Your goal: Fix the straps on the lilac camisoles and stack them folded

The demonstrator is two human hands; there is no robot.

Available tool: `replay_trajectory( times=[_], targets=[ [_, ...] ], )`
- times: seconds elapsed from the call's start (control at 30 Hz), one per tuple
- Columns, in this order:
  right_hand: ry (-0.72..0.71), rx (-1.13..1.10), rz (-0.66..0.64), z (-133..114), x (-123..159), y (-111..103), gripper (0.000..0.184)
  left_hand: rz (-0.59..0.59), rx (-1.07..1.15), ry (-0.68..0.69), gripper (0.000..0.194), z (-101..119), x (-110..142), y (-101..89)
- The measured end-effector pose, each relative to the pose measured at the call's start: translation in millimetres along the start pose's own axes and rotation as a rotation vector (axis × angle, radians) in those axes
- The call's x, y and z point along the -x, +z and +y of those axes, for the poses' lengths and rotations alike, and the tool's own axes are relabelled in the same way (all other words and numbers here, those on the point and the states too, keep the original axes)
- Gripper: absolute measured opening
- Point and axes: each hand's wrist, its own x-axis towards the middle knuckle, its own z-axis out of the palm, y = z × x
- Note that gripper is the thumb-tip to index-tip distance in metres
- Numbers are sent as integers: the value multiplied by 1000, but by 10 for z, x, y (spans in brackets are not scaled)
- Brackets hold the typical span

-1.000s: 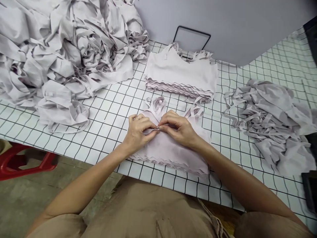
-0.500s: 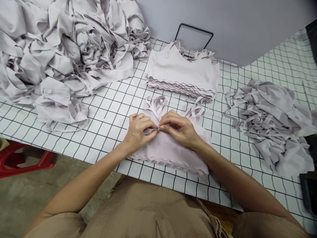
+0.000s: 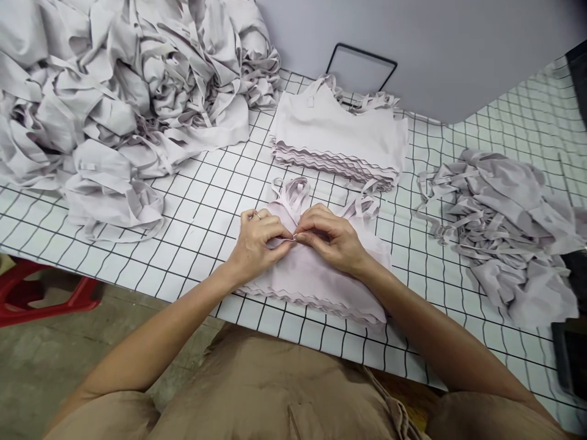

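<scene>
Pale lilac strappy tops (image 3: 316, 278) lie in a low stack in front of me, wavy hems toward the table's near edge, looped straps at the far side. My left hand (image 3: 262, 239) pinches the neckline edge of the uppermost top between thumb and forefinger; a ring is on one finger. Close against it, my right hand (image 3: 329, 237) pinches the same edge, fingertips nearly meeting the left's. The small bit of fabric between the fingertips is mostly covered. Just beyond sits a taller, neat stack of matching tops (image 3: 339, 131).
A large heap of crumpled garments (image 3: 137, 79) fills the far left. Another loose pile (image 3: 509, 226) lies right. Behind the stacks stands a grey panel (image 3: 435, 55) with a black wire frame (image 3: 362, 52). A red stool (image 3: 50, 293) is below the grid-patterned table (image 3: 183, 244) at left.
Both hands stay pinched at the neckline, with hardly any movement. The view has shifted very slightly.
</scene>
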Motion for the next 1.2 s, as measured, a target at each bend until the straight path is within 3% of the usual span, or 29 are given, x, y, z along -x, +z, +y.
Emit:
replay_trajectory(
  times=[0.17,0.4,0.57,1.2],
  targets=[
    [-58,96,-15,18,6,-9,12,-7,5,4,12,-24,6,-3],
    [-90,257,-138,-37,-10,-159,13,6,14,19,14,-34,12,-14],
    [-66,183,-78,-83,-71,-162,13,1,-6,29,15,-34,9,-11],
    [-11,118,-46,-37,-20,-16,14,4,-30,56,9,-60,15,25]
  ],
)
